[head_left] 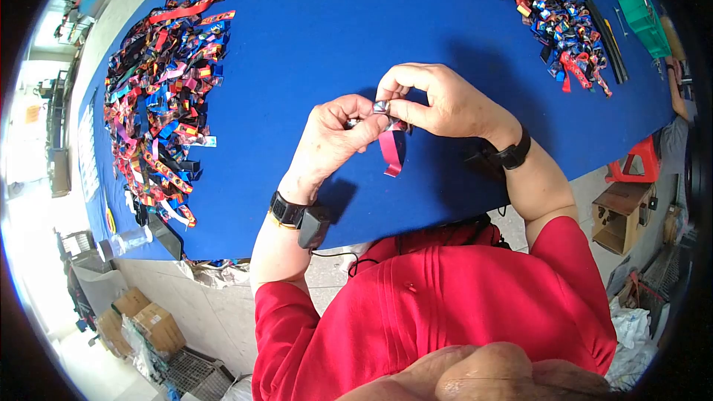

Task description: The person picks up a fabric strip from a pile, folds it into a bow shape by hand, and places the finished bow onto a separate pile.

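Above the blue tabletop, my left hand (338,134) and my right hand (438,100) meet, both with fingers closed in a pinch. Between them is a small ribbon strap (391,154) whose pinkish-red end hangs down. A shiny silver piece (381,107) shows at the fingertips of both hands; its exact kind is too small to tell. The thumb and forefinger of my right hand grip it from the right, while my left hand pinches from the left. Part of the strap is hidden behind the fingers.
A large heap of colourful ribbon straps (160,104) covers the table's left side. Another pile of straps (557,15) lies at the far right, beside dark strips (607,41) and a green tray (631,4). A clear container (126,243) sits near the left front edge.
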Demonstrator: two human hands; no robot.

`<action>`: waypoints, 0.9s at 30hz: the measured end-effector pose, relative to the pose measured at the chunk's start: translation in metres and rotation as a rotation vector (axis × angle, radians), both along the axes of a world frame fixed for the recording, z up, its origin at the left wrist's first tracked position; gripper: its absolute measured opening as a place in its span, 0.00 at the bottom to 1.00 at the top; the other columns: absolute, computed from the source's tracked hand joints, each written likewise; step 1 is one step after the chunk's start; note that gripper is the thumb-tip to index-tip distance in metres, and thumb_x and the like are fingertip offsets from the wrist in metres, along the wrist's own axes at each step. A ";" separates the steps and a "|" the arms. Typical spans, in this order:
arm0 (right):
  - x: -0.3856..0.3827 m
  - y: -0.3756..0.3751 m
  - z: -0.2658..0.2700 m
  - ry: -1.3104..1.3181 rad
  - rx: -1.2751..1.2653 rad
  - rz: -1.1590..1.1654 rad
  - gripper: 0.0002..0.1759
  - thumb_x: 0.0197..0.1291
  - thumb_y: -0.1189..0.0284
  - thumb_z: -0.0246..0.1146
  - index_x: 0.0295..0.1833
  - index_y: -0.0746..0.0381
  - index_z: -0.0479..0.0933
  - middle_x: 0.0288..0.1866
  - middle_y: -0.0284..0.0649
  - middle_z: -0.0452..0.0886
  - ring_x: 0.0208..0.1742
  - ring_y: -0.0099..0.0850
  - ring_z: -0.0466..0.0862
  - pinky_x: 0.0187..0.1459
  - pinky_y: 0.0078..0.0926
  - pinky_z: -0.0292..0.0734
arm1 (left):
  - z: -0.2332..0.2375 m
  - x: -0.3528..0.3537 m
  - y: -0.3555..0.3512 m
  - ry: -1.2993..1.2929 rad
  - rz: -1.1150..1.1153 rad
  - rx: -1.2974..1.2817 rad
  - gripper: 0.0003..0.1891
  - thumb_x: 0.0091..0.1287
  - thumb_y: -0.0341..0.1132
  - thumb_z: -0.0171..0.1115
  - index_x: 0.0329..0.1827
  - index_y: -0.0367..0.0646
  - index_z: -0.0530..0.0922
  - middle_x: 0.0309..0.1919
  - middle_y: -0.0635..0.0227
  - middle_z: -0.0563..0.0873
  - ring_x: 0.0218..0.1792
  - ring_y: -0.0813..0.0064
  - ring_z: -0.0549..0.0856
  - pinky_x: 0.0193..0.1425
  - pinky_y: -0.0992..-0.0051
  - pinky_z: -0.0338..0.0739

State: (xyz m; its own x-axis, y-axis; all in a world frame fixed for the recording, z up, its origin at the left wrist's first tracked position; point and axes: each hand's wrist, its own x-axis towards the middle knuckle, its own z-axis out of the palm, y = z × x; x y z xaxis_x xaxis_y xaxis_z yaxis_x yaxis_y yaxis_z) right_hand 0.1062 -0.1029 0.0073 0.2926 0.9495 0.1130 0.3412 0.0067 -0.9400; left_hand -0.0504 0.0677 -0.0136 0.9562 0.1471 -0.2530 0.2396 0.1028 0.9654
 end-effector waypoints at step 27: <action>0.000 0.004 -0.016 0.171 -0.004 -0.102 0.05 0.71 0.76 0.65 0.45 0.66 0.78 0.36 0.35 0.83 0.39 0.21 0.82 0.44 0.24 0.79 | -0.006 0.002 0.002 -0.140 0.110 -0.008 0.13 0.71 0.27 0.73 0.55 0.38 0.81 0.44 0.70 0.89 0.43 0.84 0.86 0.50 0.80 0.82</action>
